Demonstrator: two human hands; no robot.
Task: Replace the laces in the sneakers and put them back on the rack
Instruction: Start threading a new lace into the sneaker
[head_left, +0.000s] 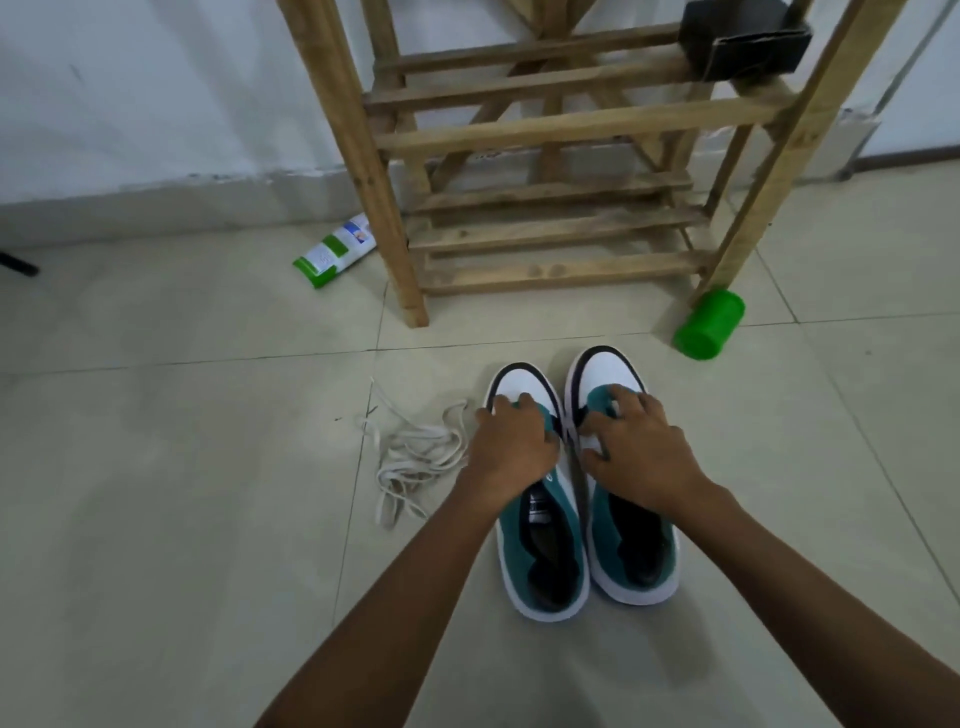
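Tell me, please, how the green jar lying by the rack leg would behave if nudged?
The green jar lies on its side on smooth tile, so it would probably roll. It looks like light plastic, likely sliding easily. The rack leg beside it might stop it.

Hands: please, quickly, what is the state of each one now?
Left hand: fingers curled over the left sneaker, gripping it.
Right hand: fingers curled over the right sneaker, gripping it.

Two teal-and-white low sneakers with black trim, the left sneaker (543, 561) and the right sneaker (631, 545), stand side by side on the floor, toes toward the slatted wooden rack (561, 127). Just beside them, left, lies a loose tangle of off-white flat laces (410, 457).
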